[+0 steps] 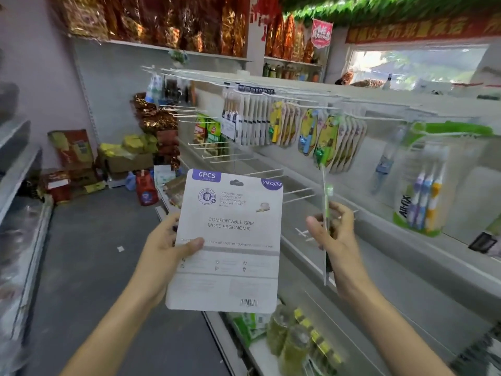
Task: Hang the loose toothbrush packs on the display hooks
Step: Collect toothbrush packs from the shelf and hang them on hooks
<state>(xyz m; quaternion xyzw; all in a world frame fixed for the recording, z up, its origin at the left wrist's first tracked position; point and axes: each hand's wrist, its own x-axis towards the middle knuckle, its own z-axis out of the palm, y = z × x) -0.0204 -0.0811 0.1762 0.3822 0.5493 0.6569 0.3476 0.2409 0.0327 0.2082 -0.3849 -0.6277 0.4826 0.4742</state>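
Observation:
My left hand [169,246] grips a large white six-piece toothbrush pack [230,256] by its left edge, its printed back facing me, upright in front of the display. My right hand [334,229] pinches a thin clear pack with a green toothbrush [326,207], seen edge-on and upright. Bare white display hooks [296,191] jut out just behind and between the two packs. More toothbrush packs [333,137] hang in rows on the upper hooks.
A three-brush pack [423,191] hangs at the right. Bottles and green packets [292,337] lie on the lower shelf below my arms. Boxes and bags [122,158] are piled at the aisle's far end. Another shelf unit [19,185] lines the left side.

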